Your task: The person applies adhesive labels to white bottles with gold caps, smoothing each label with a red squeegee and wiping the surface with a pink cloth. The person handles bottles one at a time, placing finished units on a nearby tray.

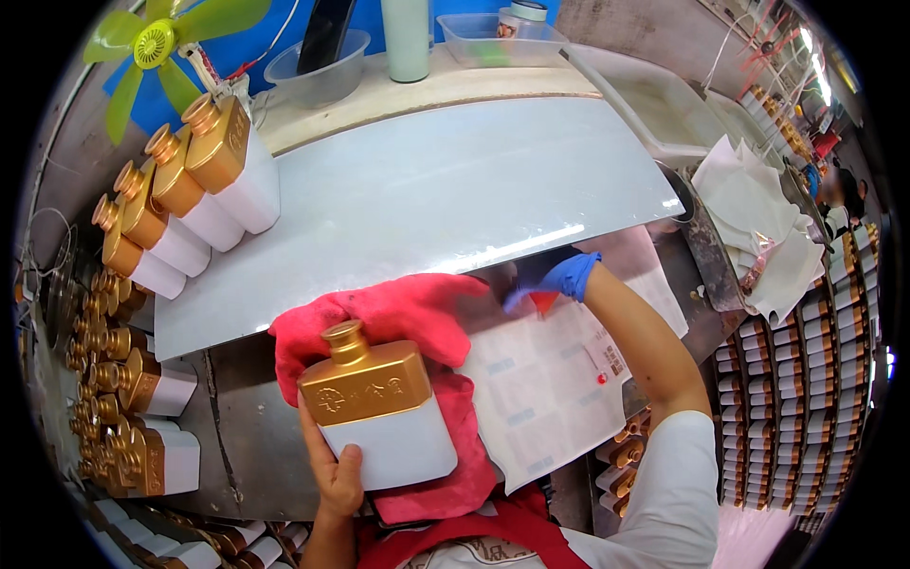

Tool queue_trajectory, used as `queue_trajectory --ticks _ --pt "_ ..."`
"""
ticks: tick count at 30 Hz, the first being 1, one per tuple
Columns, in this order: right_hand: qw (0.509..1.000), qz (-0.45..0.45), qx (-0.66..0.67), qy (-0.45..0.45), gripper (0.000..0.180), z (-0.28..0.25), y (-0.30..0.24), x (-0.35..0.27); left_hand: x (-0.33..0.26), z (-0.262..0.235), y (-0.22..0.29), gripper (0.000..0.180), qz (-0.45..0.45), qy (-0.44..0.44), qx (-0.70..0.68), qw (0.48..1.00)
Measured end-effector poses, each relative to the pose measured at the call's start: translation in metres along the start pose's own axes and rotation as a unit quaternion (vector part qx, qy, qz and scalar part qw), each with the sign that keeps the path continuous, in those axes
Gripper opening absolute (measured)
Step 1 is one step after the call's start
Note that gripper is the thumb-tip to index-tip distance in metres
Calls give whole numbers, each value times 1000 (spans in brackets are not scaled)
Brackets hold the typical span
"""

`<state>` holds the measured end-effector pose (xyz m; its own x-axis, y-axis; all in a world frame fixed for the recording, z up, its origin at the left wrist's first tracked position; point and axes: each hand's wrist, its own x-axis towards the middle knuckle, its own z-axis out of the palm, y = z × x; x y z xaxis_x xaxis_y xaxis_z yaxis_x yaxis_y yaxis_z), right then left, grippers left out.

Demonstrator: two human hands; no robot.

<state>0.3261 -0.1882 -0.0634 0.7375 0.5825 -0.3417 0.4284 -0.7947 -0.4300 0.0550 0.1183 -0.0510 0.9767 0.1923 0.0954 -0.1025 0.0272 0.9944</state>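
Note:
My left hand (336, 471) is wrapped round the lower side of a bottle (387, 431), thumb on its front. The bottle is flat-sided, with a gold shoulder and neck above a white body, and it tilts slightly. Behind and beneath it lies a pink-red cloth (379, 308). My right hand (566, 276), in a blue glove, reaches beneath the near edge of a pale grey board (427, 190). Its fingers are partly hidden and blurred, so what they hold, if anything, does not show. Just below them is a small red thing (543, 302) on a printed paper sheet (550, 379).
Several gold-and-white bottles (232, 166) stand on the board's left end, and more (156, 379) crowd below. A green fan (154, 45) is at the far left. Clear plastic tubs (327, 76) line the back shelf. White cloths (758, 209) and racks of bottles (796, 398) fill the right.

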Motion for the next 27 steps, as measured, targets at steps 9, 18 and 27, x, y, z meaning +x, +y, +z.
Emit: queue_trajectory --ticks 9,18,27 --pt "991 12 -136 -9 68 -34 -34 0 0 1 -1 85 -8 -3 -16 1000" --pt "990 -9 -33 136 32 8 -1 20 2 2 1 82 4 -12 -23 1000" --pt "924 -64 -251 283 14 32 -19 -31 6 4 9 81 -1 -36 -83 996"
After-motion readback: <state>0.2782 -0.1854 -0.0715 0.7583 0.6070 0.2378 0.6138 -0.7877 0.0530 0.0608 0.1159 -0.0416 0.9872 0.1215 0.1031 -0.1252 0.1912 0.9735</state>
